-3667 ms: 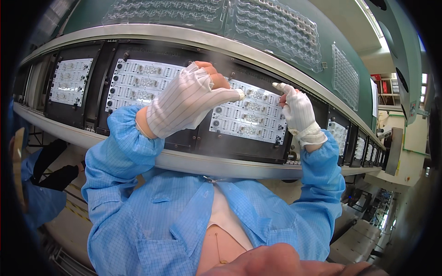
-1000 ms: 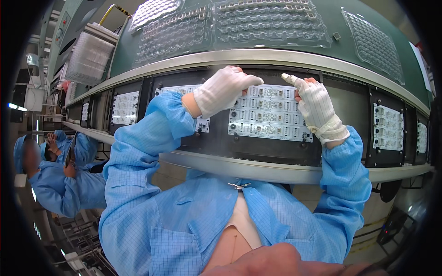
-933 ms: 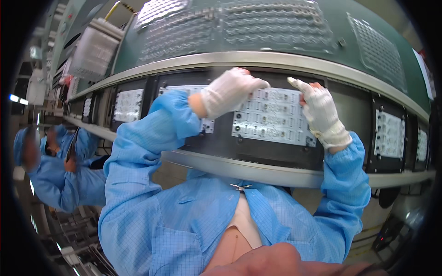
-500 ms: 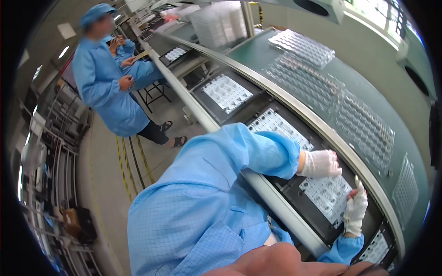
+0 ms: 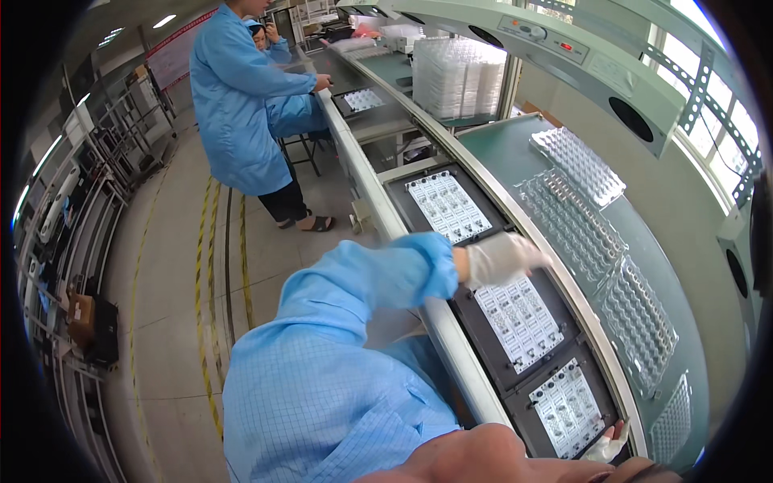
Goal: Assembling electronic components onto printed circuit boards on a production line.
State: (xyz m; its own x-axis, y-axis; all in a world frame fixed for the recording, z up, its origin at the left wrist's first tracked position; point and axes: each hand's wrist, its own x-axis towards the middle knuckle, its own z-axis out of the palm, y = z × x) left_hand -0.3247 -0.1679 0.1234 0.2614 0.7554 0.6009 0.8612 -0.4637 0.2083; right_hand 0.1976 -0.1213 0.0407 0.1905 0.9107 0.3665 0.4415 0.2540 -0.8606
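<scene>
My left hand [image 5: 501, 260], in a white glove, is over the far end of a white board panel [image 5: 519, 326] in a black carrier. Motion smears its fingers, so I cannot make out their closure or whether they touch the panel. At the lower right, my right hand [image 5: 609, 444] is beside the near corner of another white panel [image 5: 568, 409]; its bare fingertips point up, fingers apart, with nothing visible in them. Part of that hand is cut off by the lower edge of the view. A third panel [image 5: 448, 206] lies farther up the line.
A pale metal rail [image 5: 451, 334] borders the line on my side. Clear plastic trays [image 5: 576, 165] lie on the green bench at right, with stacked trays [image 5: 459, 79] behind. A co-worker in blue [image 5: 241, 105] stands at far left. A lamp housing [image 5: 555, 48] hangs above.
My view has turned, so the line appears farther right and lower. My hands have moved apart: the left is now over a panel farther up the line, the right beside the nearest one.
</scene>
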